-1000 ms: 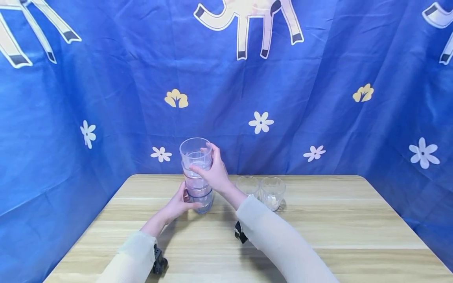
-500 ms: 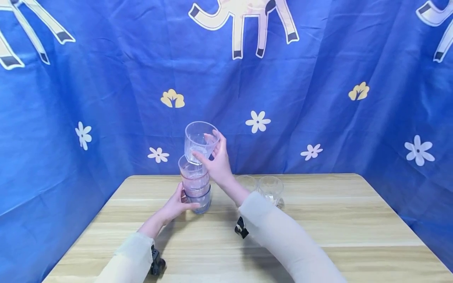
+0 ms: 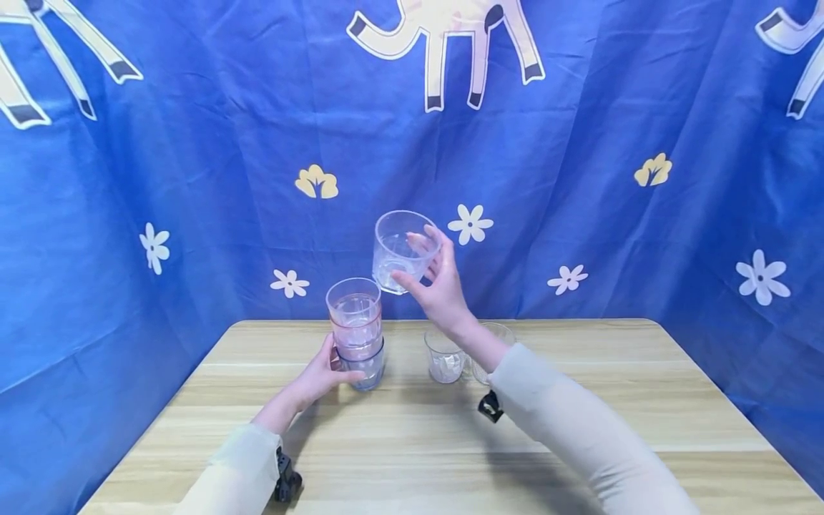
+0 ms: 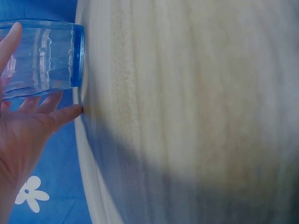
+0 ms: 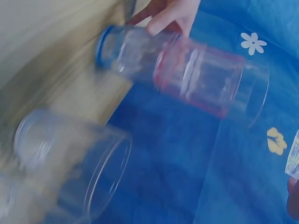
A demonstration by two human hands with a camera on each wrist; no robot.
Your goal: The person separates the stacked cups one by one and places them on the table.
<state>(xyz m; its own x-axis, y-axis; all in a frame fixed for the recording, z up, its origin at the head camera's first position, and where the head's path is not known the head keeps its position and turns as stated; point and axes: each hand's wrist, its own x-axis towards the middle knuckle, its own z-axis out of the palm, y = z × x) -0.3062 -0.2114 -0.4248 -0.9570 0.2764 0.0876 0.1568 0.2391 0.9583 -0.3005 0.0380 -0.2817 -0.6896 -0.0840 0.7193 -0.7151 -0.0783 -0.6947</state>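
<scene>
My right hand (image 3: 444, 286) holds a clear glass (image 3: 395, 250) up in the air, thumb on the near side and fingers round its far side. Lower and to the left, a nested stack of glasses stands upright on the table: blue-tinted glass (image 3: 368, 366) at the bottom, pink-tinted glass (image 3: 357, 337) above, and a clear top glass (image 3: 352, 290). My left hand (image 3: 318, 375) grips the stack low down, thumb across the front of the blue glass. The right wrist view shows the stack sideways, with the left hand (image 5: 174, 16) at its blue end.
Two more clear glasses, a left one (image 3: 445, 363) and a right one (image 3: 498, 332), stand at the back of the wooden table (image 3: 399, 443), partly behind my right forearm. A blue patterned curtain (image 3: 257, 179) hangs round the table's back and sides.
My right hand has lifted the top clear glass out of the stack and carried it up and to the right. The left hand stays at the stack's base.
</scene>
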